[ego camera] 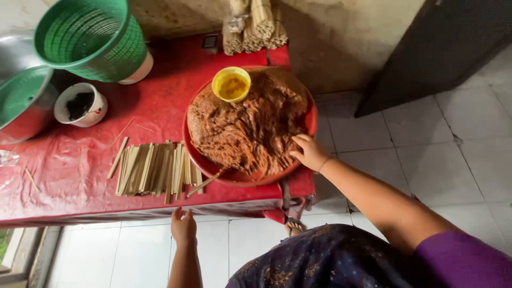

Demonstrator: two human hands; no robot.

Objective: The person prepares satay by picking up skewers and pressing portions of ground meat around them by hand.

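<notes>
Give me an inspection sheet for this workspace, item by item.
Surface: low table under a creased red plastic sheet.
Job's things: red tray heaped with brown paste; yellow bowl on top; flat bamboo sticks in a row beside the tray.
Clutter: green basket tipped over, white cup with dark contents, metal basin, stick bundles at the wall.
Grips: right hand on the paste at the tray's rim; left hand open, below the table edge, holding nothing.
Cables: nothing seen.
Surroundings: white tiled floor, rough wall, dark door panel.
</notes>
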